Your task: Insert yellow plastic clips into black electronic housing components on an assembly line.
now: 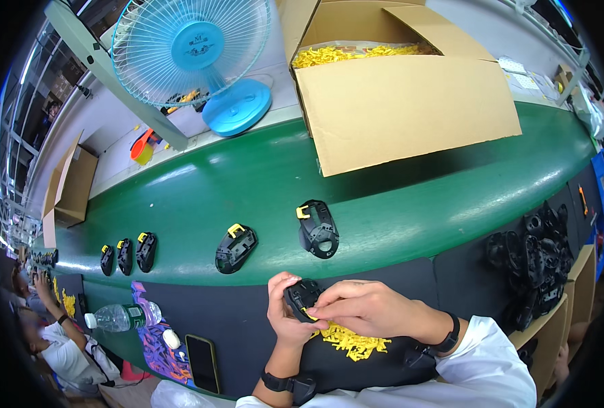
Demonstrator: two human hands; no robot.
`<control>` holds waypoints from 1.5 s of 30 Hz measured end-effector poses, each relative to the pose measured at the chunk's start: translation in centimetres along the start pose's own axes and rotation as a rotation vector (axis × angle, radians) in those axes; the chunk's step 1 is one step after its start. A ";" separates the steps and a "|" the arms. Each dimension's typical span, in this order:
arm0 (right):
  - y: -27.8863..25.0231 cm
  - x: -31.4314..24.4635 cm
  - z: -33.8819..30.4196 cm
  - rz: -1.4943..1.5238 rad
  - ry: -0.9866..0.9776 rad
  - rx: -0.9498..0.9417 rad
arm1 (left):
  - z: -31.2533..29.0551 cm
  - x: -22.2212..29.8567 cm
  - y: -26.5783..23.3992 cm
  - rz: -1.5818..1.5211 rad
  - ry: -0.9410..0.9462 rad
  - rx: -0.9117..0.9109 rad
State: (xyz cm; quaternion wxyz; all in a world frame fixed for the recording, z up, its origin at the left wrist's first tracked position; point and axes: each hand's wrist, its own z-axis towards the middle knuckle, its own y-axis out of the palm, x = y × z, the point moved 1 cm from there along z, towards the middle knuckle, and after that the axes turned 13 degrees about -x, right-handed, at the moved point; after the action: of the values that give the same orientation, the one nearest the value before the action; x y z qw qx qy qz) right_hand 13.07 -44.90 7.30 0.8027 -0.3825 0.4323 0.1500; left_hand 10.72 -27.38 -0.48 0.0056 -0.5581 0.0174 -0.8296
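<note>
My left hand (pixel 285 322) is wrapped round a black plastic shell (pixel 302 292), shaped like a computer mouse housing, and holds it above the dark work mat. In my right hand (pixel 364 306), thumb and fingertips pinch a small yellow plastic clip (pixel 308 314) against the shell's near edge. The fingers partly hide the clip, so I cannot tell how it sits. Under my hands lies a loose pile of yellow clips (pixel 356 342). Beyond them, on the green conveyor belt, rest a black shell (pixel 319 232) and another shell (pixel 236 250), each with a yellow clip at its upper end.
Farther left, several similar shells (pixel 146 252) sit on the belt (pixel 383 211). An open carton (pixel 410 112) of yellow pieces overhangs it, beside a blue fan (pixel 237 109). A phone (pixel 202 364) and bottle (pixel 115 317) lie left; black parts (pixel 536 255) are heaped right. A co-worker (pixel 71 350) sits far left.
</note>
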 end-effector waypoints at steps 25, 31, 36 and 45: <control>1.3 -2.6 -1.7 -0.262 0.048 -0.100 | -0.7 -0.2 0.9 -0.048 0.206 0.126; 0.6 -2.7 -1.7 -0.326 0.028 -0.162 | -0.9 0.2 1.1 0.038 0.159 0.114; -0.1 -2.8 -2.2 -0.413 -0.011 -0.162 | -1.0 0.1 1.6 0.055 0.111 0.086; 0.7 -1.6 -1.9 -0.259 -0.030 0.005 | -0.8 -0.2 2.0 -0.174 0.066 0.193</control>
State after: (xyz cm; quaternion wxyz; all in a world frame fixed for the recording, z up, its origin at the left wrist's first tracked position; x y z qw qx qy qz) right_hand 10.64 -45.74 7.59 0.8226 -0.4309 0.3675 0.0500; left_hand 9.98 -29.37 -1.03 -0.0134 -0.5267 -0.1109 -0.8427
